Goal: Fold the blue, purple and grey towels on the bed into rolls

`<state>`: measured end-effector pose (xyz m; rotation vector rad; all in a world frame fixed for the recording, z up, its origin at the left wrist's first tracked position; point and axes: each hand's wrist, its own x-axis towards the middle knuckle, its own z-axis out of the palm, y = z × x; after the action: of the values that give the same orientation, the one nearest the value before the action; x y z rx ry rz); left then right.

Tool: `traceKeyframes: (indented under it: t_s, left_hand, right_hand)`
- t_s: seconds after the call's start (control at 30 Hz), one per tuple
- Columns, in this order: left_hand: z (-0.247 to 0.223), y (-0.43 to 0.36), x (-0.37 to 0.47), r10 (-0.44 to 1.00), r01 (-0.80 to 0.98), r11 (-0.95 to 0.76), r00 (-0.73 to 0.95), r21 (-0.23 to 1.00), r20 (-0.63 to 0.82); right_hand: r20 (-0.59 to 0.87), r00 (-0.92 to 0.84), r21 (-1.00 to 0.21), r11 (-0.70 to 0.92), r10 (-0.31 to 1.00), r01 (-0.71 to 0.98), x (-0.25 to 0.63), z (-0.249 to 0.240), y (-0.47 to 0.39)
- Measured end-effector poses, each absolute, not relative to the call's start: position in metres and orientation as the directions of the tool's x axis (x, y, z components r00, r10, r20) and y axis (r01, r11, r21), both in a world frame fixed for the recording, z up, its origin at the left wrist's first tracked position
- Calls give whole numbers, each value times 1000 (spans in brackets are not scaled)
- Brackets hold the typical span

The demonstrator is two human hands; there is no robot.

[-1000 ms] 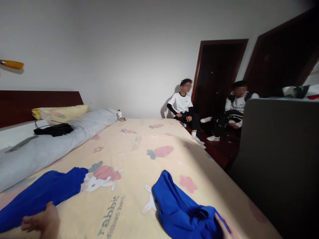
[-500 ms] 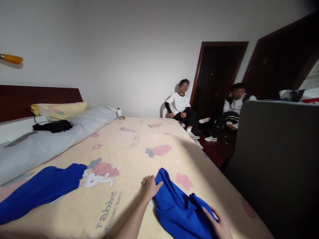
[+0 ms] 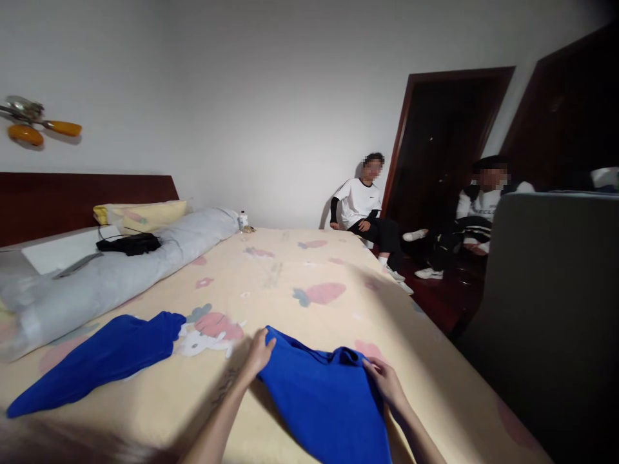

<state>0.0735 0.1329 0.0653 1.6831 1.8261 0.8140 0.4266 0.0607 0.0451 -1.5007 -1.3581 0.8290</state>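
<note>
A blue cloth [image 3: 329, 399] is stretched between my two hands over the bed [image 3: 280, 264], its lower part running past the bottom edge of the view. My left hand [image 3: 260, 353] pinches its upper left corner. At the upper right corner, my right hand [image 3: 384, 380] grips the edge, fingers closed on the fabric. The top edge sags and folds a little between them. A second blue cloth [image 3: 106, 357] lies on the bed to the left, touched by neither hand.
A long grey bolster [image 3: 145, 270] runs along the bed's left, with a black item [image 3: 129, 243] on it. A small bottle [image 3: 243, 221] stands at the far edge. Two people [image 3: 360, 203] sit beyond the bed. A dark grey panel [image 3: 556, 309] rises at the right.
Both hands have moved: the left one leftward, the right one up and leftward. The bunched blue cloth is now spread wider and flatter. The view has turned slightly left.
</note>
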Motion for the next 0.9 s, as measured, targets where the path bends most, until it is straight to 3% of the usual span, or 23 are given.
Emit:
traceKeyframes:
  t_s: [0.2, 0.33, 0.53, 0.63, 0.73, 0.9]
  left_hand:
    - [67, 143, 34, 984, 771, 97, -167, 629, 53]
    - [52, 128, 29, 979, 816, 145, -201, 559, 40]
    - [46, 107, 23, 967, 879, 215, -252, 425, 30]
    - [54, 102, 24, 975, 908, 174, -212, 381, 61]
    - [65, 97, 28, 983, 931, 70, -126, 359, 133]
    - [77, 92, 54, 975, 921, -114, 32, 373, 219]
  right_hand:
    - [200, 214, -849, 60, 956, 526, 391, 55, 120]
    - [305, 244, -753, 76, 920, 654, 358, 48, 106]
    - [333, -194, -541, 355, 923, 762, 310, 25, 33]
    - [288, -223, -474, 341, 931, 812, 306, 24, 19]
    - [261, -190, -522, 303, 947, 797, 307, 33, 25]
    - [209, -122, -845, 242, 970, 476, 281, 54, 54]
